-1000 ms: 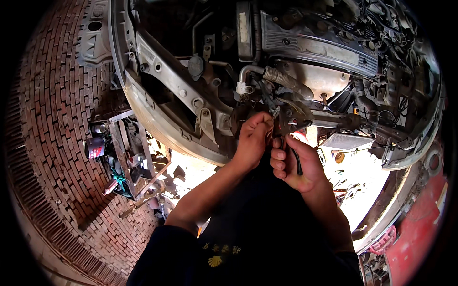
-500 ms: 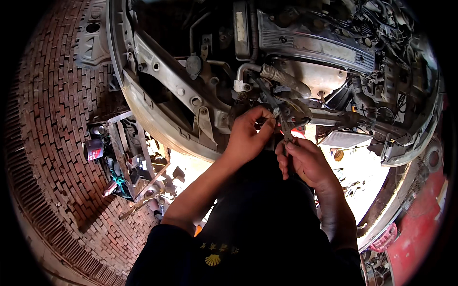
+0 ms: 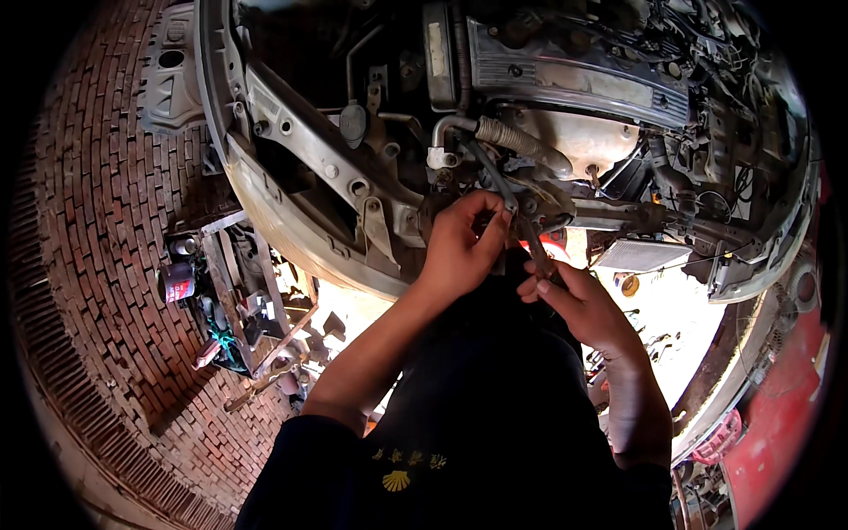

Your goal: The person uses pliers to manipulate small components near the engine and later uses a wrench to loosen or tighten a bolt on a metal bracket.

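My left hand point(image 3: 461, 247) is closed in a pinch at the front of an open car engine bay. Its thumb and forefinger meet at the lower end of a dark grey hose point(image 3: 496, 174); any small piece between the fingertips is too small to make out. To its right, my right hand point(image 3: 583, 300) is closed around the lower end of a slim, dark grey strip point(image 3: 536, 247), whose exact kind I cannot tell. The strip slants up toward my left fingertips. Just above my hands are a ribbed pipe point(image 3: 517, 144) and a pale metal heat shield point(image 3: 579, 146).
The engine cover point(image 3: 579, 75) lies beyond the shield. A pale bumper point(image 3: 291, 243) curves along the car's front left. At left, a wooden frame point(image 3: 221, 274) with tools and a dark can point(image 3: 177, 282) stands on brick paving point(image 3: 106, 230). A red panel point(image 3: 782, 424) is at right.
My right hand has shifted slightly right and down with the strip, and its fingers have curled in more. My left hand stays in nearly the same place.
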`<state>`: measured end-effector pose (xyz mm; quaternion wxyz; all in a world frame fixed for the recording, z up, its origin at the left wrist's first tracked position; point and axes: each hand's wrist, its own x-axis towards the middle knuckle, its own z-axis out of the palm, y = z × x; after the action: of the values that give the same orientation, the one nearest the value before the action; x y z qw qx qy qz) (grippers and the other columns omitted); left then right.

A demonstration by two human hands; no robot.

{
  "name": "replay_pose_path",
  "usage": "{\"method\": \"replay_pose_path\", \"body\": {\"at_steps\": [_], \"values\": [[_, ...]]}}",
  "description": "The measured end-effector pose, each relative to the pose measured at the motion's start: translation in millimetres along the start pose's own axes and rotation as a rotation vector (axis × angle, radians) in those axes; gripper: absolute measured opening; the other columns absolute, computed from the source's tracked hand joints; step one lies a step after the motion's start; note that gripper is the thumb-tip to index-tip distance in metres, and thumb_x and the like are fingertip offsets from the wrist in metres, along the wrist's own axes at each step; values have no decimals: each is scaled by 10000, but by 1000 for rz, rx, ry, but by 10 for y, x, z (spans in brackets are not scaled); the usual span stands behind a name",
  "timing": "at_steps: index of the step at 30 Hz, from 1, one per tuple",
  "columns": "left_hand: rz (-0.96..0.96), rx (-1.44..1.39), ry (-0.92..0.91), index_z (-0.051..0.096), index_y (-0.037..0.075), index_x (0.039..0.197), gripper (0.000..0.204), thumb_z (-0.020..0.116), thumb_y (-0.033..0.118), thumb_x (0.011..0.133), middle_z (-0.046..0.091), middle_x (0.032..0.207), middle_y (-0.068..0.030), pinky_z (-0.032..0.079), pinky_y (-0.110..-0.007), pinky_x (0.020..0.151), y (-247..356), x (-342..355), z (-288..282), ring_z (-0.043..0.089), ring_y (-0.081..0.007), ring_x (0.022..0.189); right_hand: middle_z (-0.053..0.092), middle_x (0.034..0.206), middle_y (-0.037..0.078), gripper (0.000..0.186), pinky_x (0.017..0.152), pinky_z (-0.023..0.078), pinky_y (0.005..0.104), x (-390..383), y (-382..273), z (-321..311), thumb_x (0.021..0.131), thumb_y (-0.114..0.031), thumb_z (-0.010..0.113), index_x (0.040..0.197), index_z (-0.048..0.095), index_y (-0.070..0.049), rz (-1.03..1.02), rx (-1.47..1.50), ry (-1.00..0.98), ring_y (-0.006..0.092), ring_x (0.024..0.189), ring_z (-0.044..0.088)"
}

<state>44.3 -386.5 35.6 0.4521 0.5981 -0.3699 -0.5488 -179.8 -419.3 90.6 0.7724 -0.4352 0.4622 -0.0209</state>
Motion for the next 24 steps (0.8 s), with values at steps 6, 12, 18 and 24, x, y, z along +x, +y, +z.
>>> {"method": "replay_pose_path", "body": {"at_steps": [6,12,18,24], "values": [[-42,-198,-24,588,30,999,94,618,82,1071,603,890,25,488,-225,704,64,75,20,559,-41,772,697,1105,220,357,905,495,533,83,-58,-221,1048,-183,620,1344,574,10,-380,-1083,539,447,986,661],[-28,-262,7,586,20,939,122,639,67,1039,617,788,4,494,-227,648,81,187,46,591,-47,715,683,1071,180,348,815,539,502,271,-245,-316,879,-56,717,1202,599,-8,-557,-1071,515,402,980,670],[-11,-371,39,592,13,971,101,643,69,1038,614,839,10,516,-223,683,107,202,77,607,-49,750,637,1242,191,429,897,559,508,460,-377,-307,886,1,673,1304,575,-4,-577,-1287,574,403,1139,650],[14,-424,74,607,-5,1023,63,639,50,1028,615,881,9,519,-228,700,148,218,109,610,-43,786,490,1471,250,655,1104,512,498,600,-389,-165,892,57,627,1521,446,24,-648,-1263,643,443,1415,500]]}}
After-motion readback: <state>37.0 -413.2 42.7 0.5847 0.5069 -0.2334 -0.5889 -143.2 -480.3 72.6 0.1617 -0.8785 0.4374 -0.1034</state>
